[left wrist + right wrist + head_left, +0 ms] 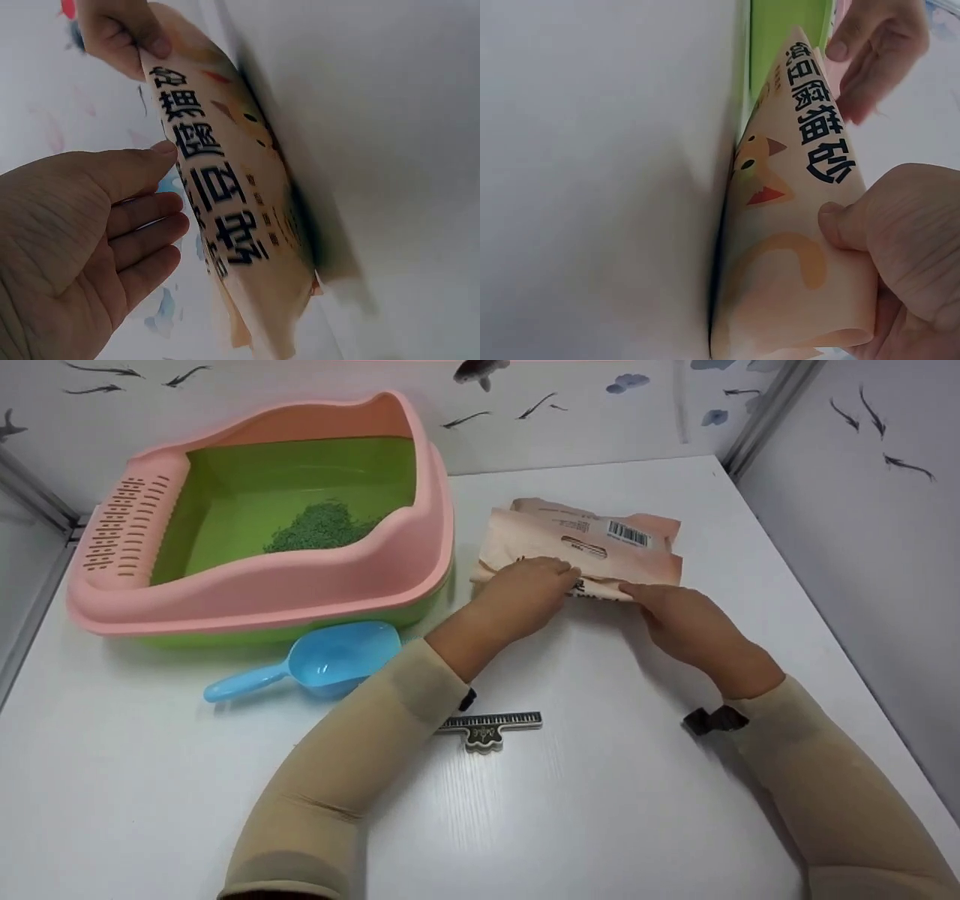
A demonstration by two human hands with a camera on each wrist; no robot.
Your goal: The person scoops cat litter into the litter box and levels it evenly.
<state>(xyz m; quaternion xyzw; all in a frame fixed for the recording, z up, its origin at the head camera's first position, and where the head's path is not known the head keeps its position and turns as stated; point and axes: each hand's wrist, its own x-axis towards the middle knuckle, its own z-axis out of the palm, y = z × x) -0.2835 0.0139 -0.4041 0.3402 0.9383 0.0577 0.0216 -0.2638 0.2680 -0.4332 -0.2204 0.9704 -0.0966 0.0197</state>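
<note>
A pale pink cat litter bag (pixel 525 529), its top folded over, lies on the white table (pixel 615 780). Black Chinese characters and an orange cat are printed on the side facing me. My right hand (pixel 694 622) grips the bag's right end along the fold; its thumb (pixel 844 225) lies on the printed face, the fingers mostly hidden behind. At the left part of the fold is my left hand (pixel 525 592), with the thumb tip (pixel 163 148) right at the bag's edge and the fingers loosely extended beside it.
A pink-rimmed green litter box (pixel 360 585) stands at the left with green litter (pixel 315 526) inside. In front of it lies a blue scoop (pixel 345 656). A dark metal clip (pixel 484 739) lies near my left forearm. Printed panels (pixel 585 427) wall the table's back and right.
</note>
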